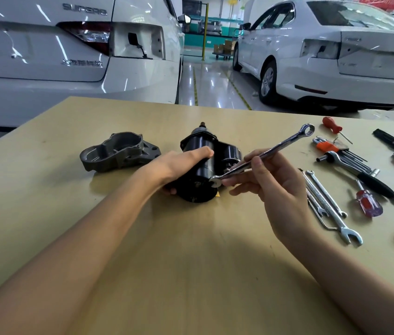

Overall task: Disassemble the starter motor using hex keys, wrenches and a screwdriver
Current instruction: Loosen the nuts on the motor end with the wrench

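The black starter motor [200,151] lies on the wooden table [142,238], its round end cap facing me. My left hand [179,165] grips the motor's barrel from the left, thumb on top. My right hand [271,182] pinches a chrome combination wrench [275,147]; its open jaw sits at the end cap's right edge, its ring end points up and right. The grey cast nose housing [118,151] lies detached to the motor's left.
Tools lie at the right: several wrenches [329,209], a hex key set in an orange holder [336,148], a purple-handled screwdriver [369,204], a red-handled screwdriver [332,125], a black-handled ratchet [370,180]. Two white cars stand beyond the table's far edge.
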The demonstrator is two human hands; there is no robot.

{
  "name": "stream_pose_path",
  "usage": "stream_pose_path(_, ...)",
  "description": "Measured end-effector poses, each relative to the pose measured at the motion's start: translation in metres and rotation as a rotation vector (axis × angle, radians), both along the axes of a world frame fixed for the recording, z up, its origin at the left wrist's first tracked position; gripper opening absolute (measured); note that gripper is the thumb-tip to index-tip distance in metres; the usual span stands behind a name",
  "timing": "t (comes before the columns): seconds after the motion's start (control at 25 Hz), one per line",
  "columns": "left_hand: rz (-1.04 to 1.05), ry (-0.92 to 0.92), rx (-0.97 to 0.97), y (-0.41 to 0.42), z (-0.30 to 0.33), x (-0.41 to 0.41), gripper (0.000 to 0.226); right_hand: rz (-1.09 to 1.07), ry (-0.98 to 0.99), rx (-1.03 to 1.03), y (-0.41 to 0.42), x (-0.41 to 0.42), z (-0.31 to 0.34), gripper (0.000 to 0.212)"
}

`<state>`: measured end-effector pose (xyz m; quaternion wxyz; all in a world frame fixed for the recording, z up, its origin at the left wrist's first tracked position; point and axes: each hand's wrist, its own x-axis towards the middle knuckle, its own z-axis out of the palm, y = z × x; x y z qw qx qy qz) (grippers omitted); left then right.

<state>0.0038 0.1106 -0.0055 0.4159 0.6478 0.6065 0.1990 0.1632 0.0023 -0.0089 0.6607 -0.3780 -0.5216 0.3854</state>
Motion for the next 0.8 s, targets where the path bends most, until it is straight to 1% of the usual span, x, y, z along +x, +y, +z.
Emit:
stream_pose_path(0.16, -0.059, -0.137, -0.001, -0.005, -0.006, -0.020, 0.086, 0.037, -0.012, -0.006, 0.000, -0.005, -0.001, 0.020)
stream_pose_path(0.28, -0.091, -0.233, 0.040, -0.008, -0.010, -0.025, 0.087, 0.055, -0.009, 0.000, -0.002, -0.007, -0.002, 0.019)
stream_pose_path(0.44, -0.070, -0.240, 0.154, -0.011, -0.014, -0.022, 0.090, 0.041, -0.026, -0.019, -0.002, -0.007, -0.004, 0.016)
stream_pose_path(0.6, -0.062, -0.230, 0.198, -0.013, -0.015, -0.021, 0.090, 0.073, -0.059, -0.002, -0.002, -0.008, -0.007, 0.014)
stream_pose_path(0.72, -0.068, -0.221, 0.196, -0.013, -0.014, -0.022, 0.090, 0.102, -0.150, 0.058, 0.003, -0.012, -0.003, 0.006)
stream_pose_path(0.8, -0.092, -0.215, 0.180, -0.012, -0.013, -0.022, 0.090, 0.113, -0.311, 0.095, 0.013, -0.017, 0.008, 0.009)
